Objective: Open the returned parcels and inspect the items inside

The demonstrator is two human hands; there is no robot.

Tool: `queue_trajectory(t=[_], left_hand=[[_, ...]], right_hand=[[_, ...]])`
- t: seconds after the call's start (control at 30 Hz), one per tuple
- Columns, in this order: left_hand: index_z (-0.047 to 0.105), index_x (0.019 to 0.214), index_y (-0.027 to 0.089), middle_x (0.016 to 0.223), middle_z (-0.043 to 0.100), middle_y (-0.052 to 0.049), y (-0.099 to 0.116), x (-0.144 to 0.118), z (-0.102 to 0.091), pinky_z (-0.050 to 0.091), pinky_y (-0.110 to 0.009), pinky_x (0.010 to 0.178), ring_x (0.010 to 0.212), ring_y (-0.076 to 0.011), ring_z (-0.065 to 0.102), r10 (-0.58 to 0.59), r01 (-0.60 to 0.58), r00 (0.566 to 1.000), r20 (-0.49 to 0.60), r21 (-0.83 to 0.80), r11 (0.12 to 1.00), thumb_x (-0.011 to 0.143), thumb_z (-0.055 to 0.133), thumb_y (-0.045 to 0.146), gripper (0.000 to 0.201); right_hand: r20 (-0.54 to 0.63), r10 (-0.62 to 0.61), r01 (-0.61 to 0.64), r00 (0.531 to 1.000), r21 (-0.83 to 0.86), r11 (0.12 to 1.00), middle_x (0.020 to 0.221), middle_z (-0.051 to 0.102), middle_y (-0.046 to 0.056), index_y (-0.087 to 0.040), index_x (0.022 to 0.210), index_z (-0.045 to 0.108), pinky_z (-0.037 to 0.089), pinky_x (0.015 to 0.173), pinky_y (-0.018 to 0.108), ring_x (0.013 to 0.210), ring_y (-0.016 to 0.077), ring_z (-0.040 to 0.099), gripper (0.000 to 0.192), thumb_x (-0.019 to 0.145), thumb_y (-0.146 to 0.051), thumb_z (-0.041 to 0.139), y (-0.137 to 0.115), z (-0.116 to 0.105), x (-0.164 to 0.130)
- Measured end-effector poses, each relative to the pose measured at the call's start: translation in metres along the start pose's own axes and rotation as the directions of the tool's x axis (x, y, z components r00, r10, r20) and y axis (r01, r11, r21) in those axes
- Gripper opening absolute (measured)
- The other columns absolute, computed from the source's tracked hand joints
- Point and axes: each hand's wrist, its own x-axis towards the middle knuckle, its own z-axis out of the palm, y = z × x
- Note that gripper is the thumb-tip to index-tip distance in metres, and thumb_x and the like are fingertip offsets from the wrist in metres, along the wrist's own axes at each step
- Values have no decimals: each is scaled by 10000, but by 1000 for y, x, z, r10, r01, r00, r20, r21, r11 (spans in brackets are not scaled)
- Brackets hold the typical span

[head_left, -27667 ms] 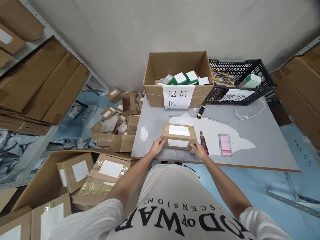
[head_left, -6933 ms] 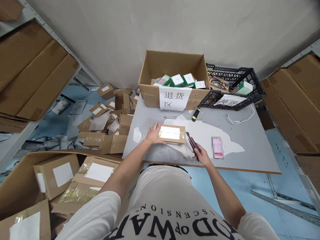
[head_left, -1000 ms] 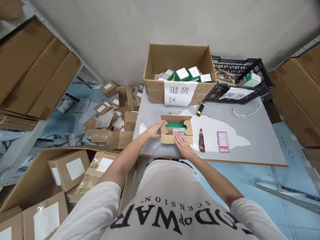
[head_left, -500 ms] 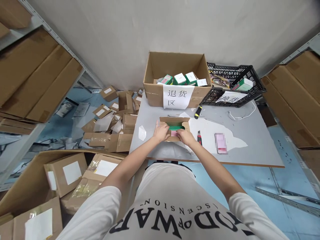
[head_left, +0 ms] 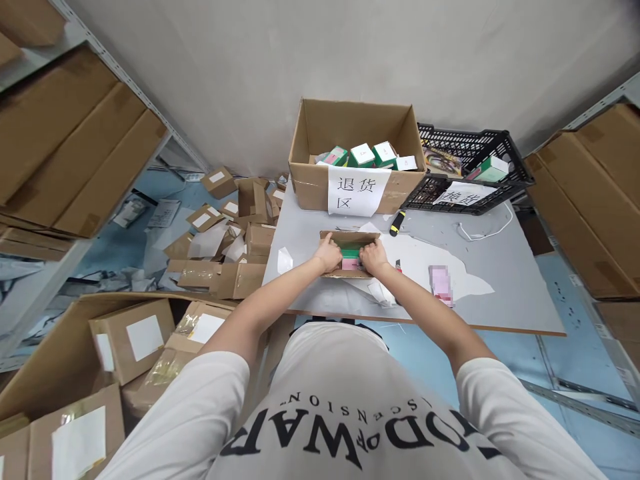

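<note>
At the far left, flat cardboard sheets (head_left: 75,153) lie stacked on a metal shelf, and below them labelled parcels (head_left: 133,337) fill a large open carton on the floor. Emptied small cartons (head_left: 240,227) lie scattered on the blue floor beside the left edge of the grey table (head_left: 500,293). On the table, near its front edge and left of centre, sits the small opened box (head_left: 350,239), flaps spread outward. The left hand (head_left: 329,254) is curled over the left side of this box, fingers bent down into the opening and pressing on the flap. Between the two hands a green packet (head_left: 351,253) shows inside the box, with a pink part at its near edge. The right hand (head_left: 374,257) is curled over the right side of the box in the same manner, fingers tucked into the opening; whether either hand pinches the packet cannot be told. Just right of the right hand lies a utility knife (head_left: 398,267), mostly hidden by the wrist. At the back of the table stands a large open carton (head_left: 310,183) bearing a white paper sign (head_left: 358,191) and holding green packets. To its right rests a black plastic crate (head_left: 505,143), with a white cable (head_left: 480,233) on the table before it.
</note>
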Motion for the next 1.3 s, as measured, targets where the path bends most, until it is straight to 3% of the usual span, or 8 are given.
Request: queue_trajectory(t=[0.23,0.43,0.63,0.83,1.0,1.13,1.2,1.3], left_hand=[[700,1071,112,1107,642,-207,4,-27,-13,-62,-606,1090,1075,-364,510,-207,207,978,5,21,978,757,534,637,634],[297,1441,55,1523,201,-220,1,-60,13,-66,-634,1076,1394,-408,113,-363,362,932,16,-133,923,672,447,789,1074],[86,1480,30,1545,71,-227,4,-63,49,53,-587,1109,1424,-393,-4,-430,422,902,40,-291,859,555,517,834,1299],[-39,1478,41,1549,50,-222,6,-56,71,155,-499,1127,1436,-348,25,-448,407,894,15,-445,798,491,601,816,1409],[-33,1478,36,1550,31,-217,3,-55,70,130,-514,1132,1435,-354,23,-453,415,891,21,-440,796,465,584,837,1431],[6,1481,34,1550,33,-214,2,-57,66,89,-548,1127,1431,-370,-8,-445,405,895,1,-415,815,476,559,847,1406],[24,1482,38,1551,39,-210,1,-59,65,70,-558,1125,1430,-372,-20,-437,392,899,-17,-411,823,498,550,841,1375],[55,1484,41,1552,60,-204,2,-62,64,59,-566,1122,1431,-366,-22,-443,387,896,-38,-423,819,581,514,817,1275]], right_hand=[[-12,98,-97,995,66,993,1234,556,272,-61,1245,531,297,945,486,1167,366,475,670,760,-519,593,23,6,-24],[58,47,-63,997,318,946,1553,91,208,-146,1500,24,201,1038,596,1414,345,116,1128,676,-749,504,49,56,-38],[-167,36,65,985,565,823,1564,-26,188,-151,1480,-157,207,1074,569,1439,310,-13,1235,661,-717,574,50,112,-41],[-313,57,178,948,671,720,1558,-46,207,-112,1481,-141,176,1134,458,1440,296,-22,1296,629,-709,632,44,131,-33],[-237,43,104,971,575,811,1558,8,215,-124,1483,-137,193,1079,584,1434,341,22,1186,707,-698,552,50,118,-38],[-303,59,47,951,333,942,1532,179,221,-127,1492,131,83,1020,707,1411,397,98,784,882,-543,397,43,73,-41],[-338,-42,128,940,236,963,1462,342,219,-120,1435,310,132,1067,624,1373,355,254,569,937,-393,352,27,41,-31],[-162,-362,388,918,176,905,1244,563,174,-175,1366,434,378,990,433,1114,266,565,443,933,-259,391,-9,-3,0]])
